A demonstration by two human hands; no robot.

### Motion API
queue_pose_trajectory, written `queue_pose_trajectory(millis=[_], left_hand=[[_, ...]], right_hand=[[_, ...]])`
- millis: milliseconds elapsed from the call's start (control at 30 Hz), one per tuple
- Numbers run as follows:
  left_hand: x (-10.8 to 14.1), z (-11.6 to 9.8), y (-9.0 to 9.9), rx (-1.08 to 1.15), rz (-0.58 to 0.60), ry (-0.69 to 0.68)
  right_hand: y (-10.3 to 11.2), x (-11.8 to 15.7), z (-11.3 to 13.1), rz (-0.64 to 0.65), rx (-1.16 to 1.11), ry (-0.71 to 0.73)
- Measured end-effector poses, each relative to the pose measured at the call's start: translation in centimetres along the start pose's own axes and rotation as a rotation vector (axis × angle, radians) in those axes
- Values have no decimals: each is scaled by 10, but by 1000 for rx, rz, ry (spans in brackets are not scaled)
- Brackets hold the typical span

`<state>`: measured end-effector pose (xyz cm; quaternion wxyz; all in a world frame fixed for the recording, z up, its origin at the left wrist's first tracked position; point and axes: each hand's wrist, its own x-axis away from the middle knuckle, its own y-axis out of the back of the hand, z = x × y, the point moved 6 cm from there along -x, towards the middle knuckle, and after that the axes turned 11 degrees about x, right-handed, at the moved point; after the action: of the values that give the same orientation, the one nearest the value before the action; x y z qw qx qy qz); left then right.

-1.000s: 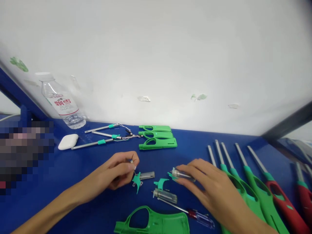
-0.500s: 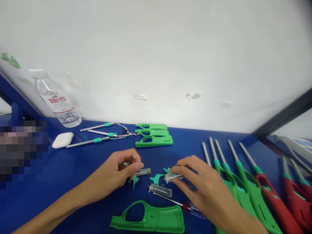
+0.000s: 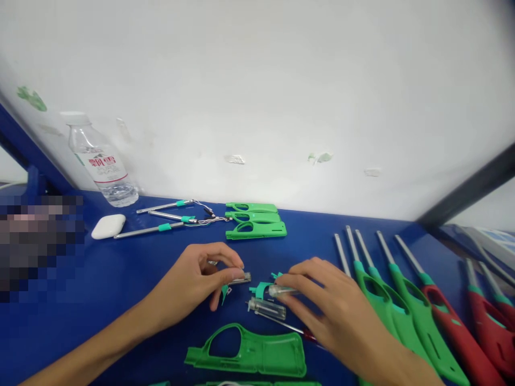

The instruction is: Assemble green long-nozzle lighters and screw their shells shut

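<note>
My left hand point(image 3: 213, 273) is closed in a pinch on a small clear fuel tank point(image 3: 244, 277), whose end sticks out past the fingertips. Below those fingers a teal trigger piece point(image 3: 225, 295) shows in part. My right hand point(image 3: 319, 292) grips another clear fuel tank point(image 3: 279, 290) between thumb and fingers. Just left of it lies a teal trigger point(image 3: 261, 290). A third clear fuel tank point(image 3: 269, 309) rests on the blue table beside a screwdriver point(image 3: 281, 324), its handle partly behind my right hand. Nearer me lies an open green lighter shell half point(image 3: 277, 354).
Long-necked green lighters point(image 3: 418, 311) and red lighters point(image 3: 458, 327) lie at the right. Green shells point(image 3: 257, 230) and metal tubes with wires point(image 3: 148, 230) lie at the back. A water bottle point(image 3: 107, 166) and a white case point(image 3: 108, 226) stand at the left.
My left hand has shifted slightly right, and its tank has turned a little. My right hand has barely moved. The view has tilted, bringing another green edge in at the bottom.
</note>
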<state>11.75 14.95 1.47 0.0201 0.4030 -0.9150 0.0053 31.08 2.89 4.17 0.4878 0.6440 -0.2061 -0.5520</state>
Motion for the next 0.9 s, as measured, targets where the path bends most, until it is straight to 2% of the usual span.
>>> queue_pose_trajectory(millis=[233, 367, 667, 900], left_hand=[[4, 1, -2, -66, -12, -31], [7, 5, -9, -72, 21, -12], [15, 6, -25, -18, 61, 48], [19, 8, -30, 29, 90, 60]], right_hand=[[-4, 1, 6, 8, 3, 1], [-7, 1, 11, 17, 15, 9], [-13, 6, 12, 73, 16, 32], [-10, 4, 13, 69, -10, 51]])
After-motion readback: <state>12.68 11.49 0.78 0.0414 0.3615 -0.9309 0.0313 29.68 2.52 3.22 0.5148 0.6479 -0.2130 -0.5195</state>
